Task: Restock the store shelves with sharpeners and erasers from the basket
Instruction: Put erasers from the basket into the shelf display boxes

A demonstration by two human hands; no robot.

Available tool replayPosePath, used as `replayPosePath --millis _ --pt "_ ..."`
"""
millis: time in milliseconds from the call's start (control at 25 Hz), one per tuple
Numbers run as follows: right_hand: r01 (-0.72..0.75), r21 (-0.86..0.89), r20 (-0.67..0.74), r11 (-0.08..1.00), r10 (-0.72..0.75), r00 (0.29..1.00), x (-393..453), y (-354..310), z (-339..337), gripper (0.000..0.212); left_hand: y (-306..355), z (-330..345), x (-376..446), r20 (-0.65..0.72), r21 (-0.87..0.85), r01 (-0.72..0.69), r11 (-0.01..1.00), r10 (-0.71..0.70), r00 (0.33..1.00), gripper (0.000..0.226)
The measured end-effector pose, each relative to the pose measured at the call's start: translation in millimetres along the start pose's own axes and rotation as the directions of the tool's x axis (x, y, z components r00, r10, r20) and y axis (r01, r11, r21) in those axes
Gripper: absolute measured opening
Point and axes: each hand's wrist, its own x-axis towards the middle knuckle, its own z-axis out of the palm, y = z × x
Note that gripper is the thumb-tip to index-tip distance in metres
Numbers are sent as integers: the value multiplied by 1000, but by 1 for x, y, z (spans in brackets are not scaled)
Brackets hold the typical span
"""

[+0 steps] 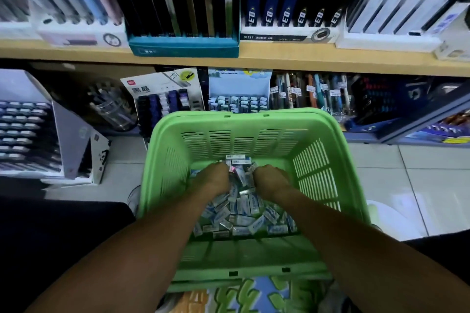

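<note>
Wood shelf (pixel 254 60) behind slotted plastic basket (pixel 244 119); left hand (pixel 216 178) & right hand (pixel 269 179) clutch boxy erasers (pixel 241 204).

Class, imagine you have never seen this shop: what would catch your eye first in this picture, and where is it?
The bright green basket fills the centre, on the floor before the shelves. Inside it, the left hand and right hand dig side by side into a heap of small blue-and-white packets. Behind, a wooden shelf carries upright display boxes.
</note>
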Motion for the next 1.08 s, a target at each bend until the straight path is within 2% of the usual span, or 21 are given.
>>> replayPosePath --millis 40,120,200,240,320,440,600,720,800,880,960,1000,1080 --pt "1 69 -49 998 2 999 3 -1 1 16 0 -1 5 -12 -8 30 1000 -30 999 20" --pt "105 176 -172 979 -74 982 8 -11 4 15 0 -5 9 -35 -86 66 994 -69 997 22" --pt "228 148 -200 962 -197 960 13 -21 11 23 -3 -7 13 -82 -143 114 983 -126 989 16" --pt "241 88 -192 966 -221 956 15 -24 14 26 -6 -8 14 -113 -159 125 979 -144 983 14" --pt "144 8 -192 990 -140 971 16 -19 20 25 -14 -6 16 -157 -197 133 971 -165 974 13" --pt "-46 26 -161 999 49 986 15 -2 20 19 -20 2 16 -195 -161 114 980 -145 970 19" --pt "-5 108 -159 994 22 987 20 -2 25 24 -21 9 16 -179 -54 62 997 -71 981 27" --pt "-24 207 -141 978 54 989 28 -12 35 17 -25 11 16 -202 -64 90 994 -101 974 26" --pt "-33 258 -75 965 54 996 31 -10 37 16 -25 10 14 -209 -31 126 991 -130 969 20" --pt "-24 307 51 951 8 999 31 2 37 20 -24 7 9 -200 34 146 989 -137 970 14" --pt "-66 377 120 924 21 993 29 15 31 23 -22 3 8 -203 83 115 990 -96 974 11" --pt "-96 409 106 908 58 993 28 22 28 21 -20 2 9 -212 71 75 995 -59 975 11" --pt "-159 398 -6 904 176 984 28 34 22 19 -13 0 11 -217 -59 -4 998 -9 976 10"
